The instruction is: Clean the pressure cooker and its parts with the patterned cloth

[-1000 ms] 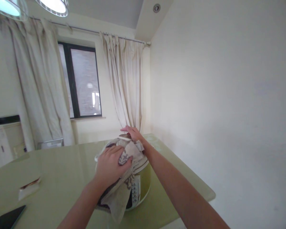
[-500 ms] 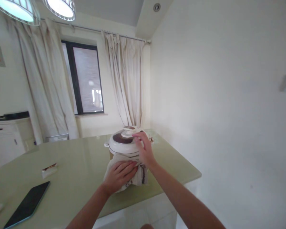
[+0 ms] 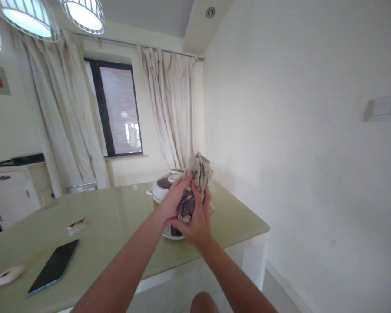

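Observation:
A bunched cloth (image 3: 199, 170), whitish with dark patches, is held up between both hands in front of the cooker. My left hand (image 3: 174, 198) grips it from the left side, its fingers pressed against the fabric. From the right and below, my right hand (image 3: 197, 219) is closed round the cloth, thumb pointing left. Behind them stands a white electric cooker (image 3: 159, 191) with a dark lid panel and a top handle; the hands and cloth hide much of its front and right side.
The cooker stands near the right end of a pale green table (image 3: 117, 217). On the left lie a dark tablet (image 3: 54, 266), a white mouse-like object (image 3: 9, 275) and a small packet (image 3: 77, 226). A bare wall (image 3: 296, 165) rises on the right; curtains (image 3: 171, 100) hang behind.
The cloth has come off the cooker's front and is now raised and bunched between both hands. My right hand has left the lid area and closed on the cloth. The view has shifted slightly.

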`<state>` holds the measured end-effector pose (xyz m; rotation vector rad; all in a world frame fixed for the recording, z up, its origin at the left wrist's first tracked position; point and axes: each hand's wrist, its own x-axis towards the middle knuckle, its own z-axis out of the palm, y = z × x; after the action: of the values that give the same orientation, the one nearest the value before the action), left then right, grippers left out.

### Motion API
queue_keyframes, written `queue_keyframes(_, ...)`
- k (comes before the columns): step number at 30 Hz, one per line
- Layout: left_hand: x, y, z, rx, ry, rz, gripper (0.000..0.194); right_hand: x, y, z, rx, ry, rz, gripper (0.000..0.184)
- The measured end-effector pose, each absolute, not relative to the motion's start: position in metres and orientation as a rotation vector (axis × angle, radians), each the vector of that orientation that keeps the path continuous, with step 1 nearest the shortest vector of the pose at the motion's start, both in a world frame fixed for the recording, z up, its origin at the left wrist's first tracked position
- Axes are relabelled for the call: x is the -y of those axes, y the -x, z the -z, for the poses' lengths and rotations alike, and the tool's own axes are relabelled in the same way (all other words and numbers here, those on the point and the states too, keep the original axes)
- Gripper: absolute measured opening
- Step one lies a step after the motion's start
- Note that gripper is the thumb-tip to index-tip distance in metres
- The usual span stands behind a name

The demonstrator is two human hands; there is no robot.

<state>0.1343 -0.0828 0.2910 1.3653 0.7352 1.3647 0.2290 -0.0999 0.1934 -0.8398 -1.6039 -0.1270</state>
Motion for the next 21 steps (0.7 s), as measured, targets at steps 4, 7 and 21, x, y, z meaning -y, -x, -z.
queue_keyframes(4, 0.040, -0.096, -0.311, -1.306, -1.845, -1.361, 0.069, 0.046, -0.246, -0.242, 1.635, 1.024, -0.045, 0.060)
queue_keyframes(7, 0.007, -0.064, -0.302, -1.830, -2.124, -1.292, 0.060, 0.021, -0.254, -0.257, 1.625, 1.347, 0.008, 0.035)
queue_keyframes(21, -0.079, -0.011, -0.230, -1.923, -2.055, -1.175, 0.054, -0.077, -0.274, -0.267, 1.922, 1.209, -0.149, 0.052)
